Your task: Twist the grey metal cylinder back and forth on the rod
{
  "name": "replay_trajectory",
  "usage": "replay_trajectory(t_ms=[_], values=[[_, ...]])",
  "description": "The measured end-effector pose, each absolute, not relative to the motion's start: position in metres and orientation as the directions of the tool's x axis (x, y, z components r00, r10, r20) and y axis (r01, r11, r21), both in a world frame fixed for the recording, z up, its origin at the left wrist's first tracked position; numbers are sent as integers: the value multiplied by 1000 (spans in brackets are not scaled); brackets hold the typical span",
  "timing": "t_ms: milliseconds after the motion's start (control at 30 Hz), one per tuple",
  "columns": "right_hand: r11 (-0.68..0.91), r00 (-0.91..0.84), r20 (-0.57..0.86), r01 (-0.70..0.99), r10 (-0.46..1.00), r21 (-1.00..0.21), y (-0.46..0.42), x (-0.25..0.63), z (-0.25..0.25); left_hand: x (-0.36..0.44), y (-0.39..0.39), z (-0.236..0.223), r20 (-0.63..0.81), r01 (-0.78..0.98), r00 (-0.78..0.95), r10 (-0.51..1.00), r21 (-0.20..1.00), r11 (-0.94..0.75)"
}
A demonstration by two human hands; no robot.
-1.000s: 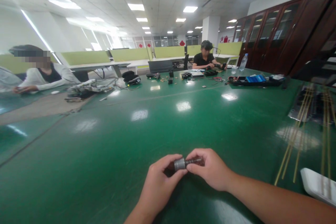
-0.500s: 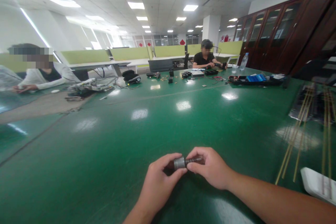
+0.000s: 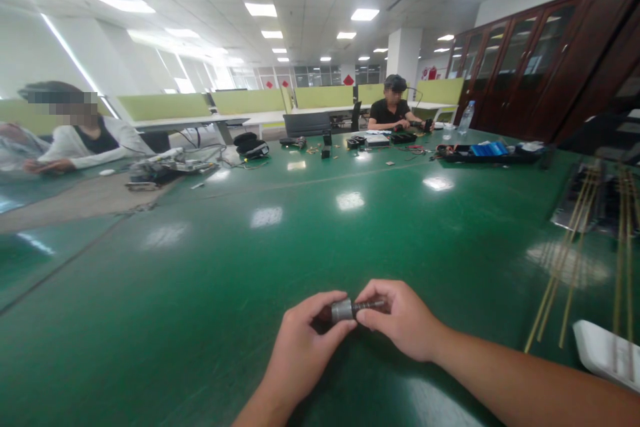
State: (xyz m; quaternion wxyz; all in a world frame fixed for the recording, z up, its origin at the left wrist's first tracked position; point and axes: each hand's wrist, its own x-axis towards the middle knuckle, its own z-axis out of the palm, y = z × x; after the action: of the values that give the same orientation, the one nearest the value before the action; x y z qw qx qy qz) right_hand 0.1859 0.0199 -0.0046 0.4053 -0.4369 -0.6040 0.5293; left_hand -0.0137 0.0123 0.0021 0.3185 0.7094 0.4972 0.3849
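One small metal part [image 3: 344, 310] is held over the near middle of the green table [image 3: 210, 267]. Left hand [image 3: 300, 340]: thumb and fingers closed about its thick grey cylinder. Right hand [image 3: 405, 323]: thumb and fingers pinched on its thin ridged shaft [image 3: 361, 307]. Near right: slender rods [image 3: 551, 280] and a white object [image 3: 597, 347]. Far right: clear bottle [image 3: 466, 121].

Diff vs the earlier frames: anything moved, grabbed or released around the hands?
No visible change there: nothing moved, nothing was taken hold of or let go. Same as before: left hand on the grey cylinder, right hand pinching the thin shaft. The sticks on the right and the bottle at the back also stayed put.
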Motion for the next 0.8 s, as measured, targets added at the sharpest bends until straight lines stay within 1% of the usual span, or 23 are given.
replay_trajectory(t_ms=[167, 333, 633, 800], values=[[55, -295, 21, 108, 955, -993, 20, 187, -6, -13, 13, 2, 234, 455, 208, 950, 836, -306], [57, -298, 31, 77, 954, -995, 20, 186, -7, -13, 13, 2, 224, 464, 204, 953, 835, -295], [51, -308, 28, 69, 951, -996, 21, 187, -9, -14, 14, 2, 219, 484, 175, 960, 830, -277], [49, -307, 22, 79, 951, -996, 20, 187, -8, -14, 12, 4, 239, 488, 173, 955, 822, -294]])
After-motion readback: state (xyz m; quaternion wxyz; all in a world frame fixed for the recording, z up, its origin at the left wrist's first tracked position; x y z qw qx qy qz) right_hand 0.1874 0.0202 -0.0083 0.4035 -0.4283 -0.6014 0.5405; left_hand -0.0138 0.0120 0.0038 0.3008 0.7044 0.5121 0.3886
